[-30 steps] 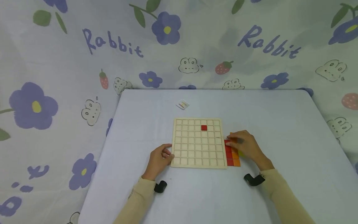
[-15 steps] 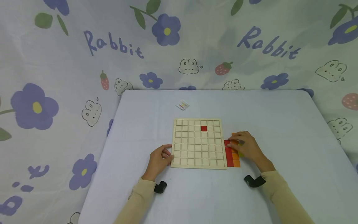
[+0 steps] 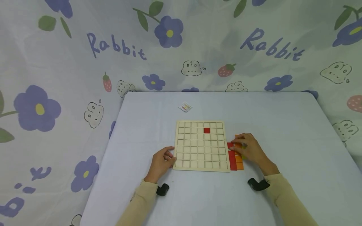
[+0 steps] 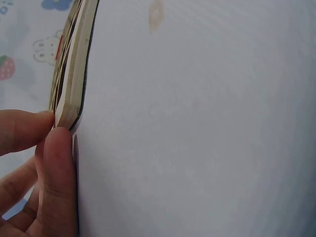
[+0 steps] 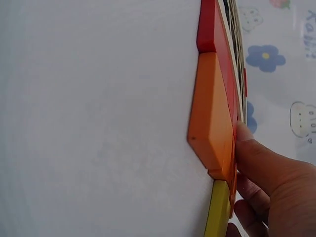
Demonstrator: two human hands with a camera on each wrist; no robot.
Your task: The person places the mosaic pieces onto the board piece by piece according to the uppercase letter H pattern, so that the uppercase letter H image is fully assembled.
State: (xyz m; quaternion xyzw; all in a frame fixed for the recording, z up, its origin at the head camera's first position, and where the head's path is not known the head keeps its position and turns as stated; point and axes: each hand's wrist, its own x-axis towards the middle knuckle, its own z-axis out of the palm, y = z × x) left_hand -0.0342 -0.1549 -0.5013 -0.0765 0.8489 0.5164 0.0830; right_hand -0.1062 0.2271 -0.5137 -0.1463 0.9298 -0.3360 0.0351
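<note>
A pale wooden grid board (image 3: 203,147) lies on the table, with one red tile (image 3: 207,130) in a cell of its second row from the back. My left hand (image 3: 159,161) holds the board's left edge between thumb and finger, its other fingers curled. To the right of the board, my right hand (image 3: 251,149) pinches a small red tile (image 3: 230,145) between thumb and index finger. Below that tile runs a column of red tiles (image 3: 233,160), and beside it orange tiles (image 3: 239,165). A yellow tile (image 5: 217,210) shows in the right wrist view, partly hidden by the hand in the head view.
A small white card (image 3: 185,107) with coloured bars lies behind the board. The white tabletop (image 3: 141,125) extends on all sides. A patterned cloth (image 3: 198,40) with flowers, rabbits and lettering hangs at the back.
The pinched red tile has come slightly apart from the red column, leaving a white gap. My right hand has barely shifted, and my left hand stays at the board's edge.
</note>
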